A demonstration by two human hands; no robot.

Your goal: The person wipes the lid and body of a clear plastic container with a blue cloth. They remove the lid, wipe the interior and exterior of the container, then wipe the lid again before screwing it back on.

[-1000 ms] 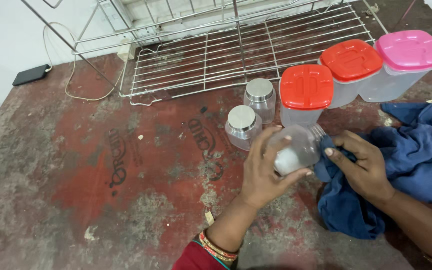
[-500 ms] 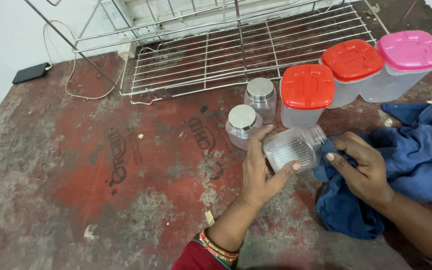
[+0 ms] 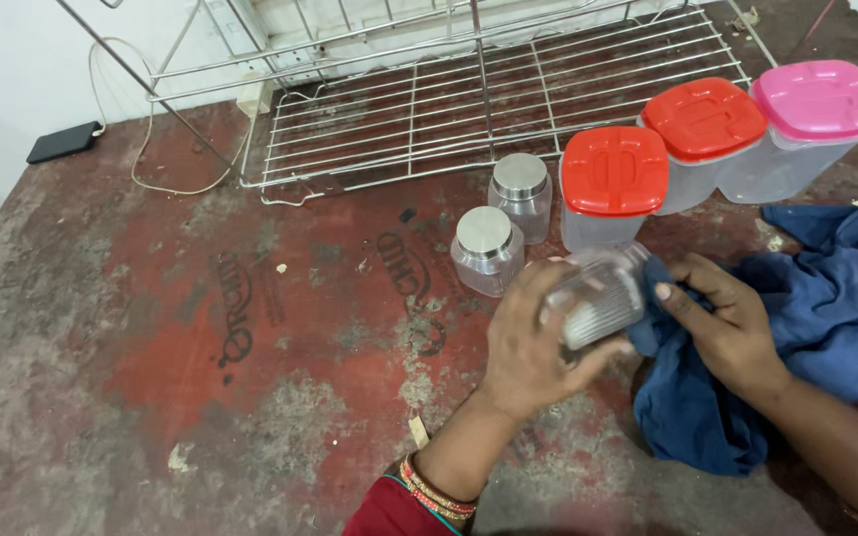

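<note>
Head view: two hands work a clear ribbed jar with a blue cloth over a worn red tabletop.

The left hand reaches up from the lower middle, wrist bent, bangles at the cuff, its fingers curled round the jar and grasping it on its side, mouth turned toward the right. The right hand comes in from the lower right, lying on the cloth, its fingers bent and pinching a fold of cloth pressed against the jar's open end. The jar is lifted just in front of two small steel-lidded jars and a red-lidded container; another red-lidded one and a pink-lidded container stand further right, before a wire rack.
</note>
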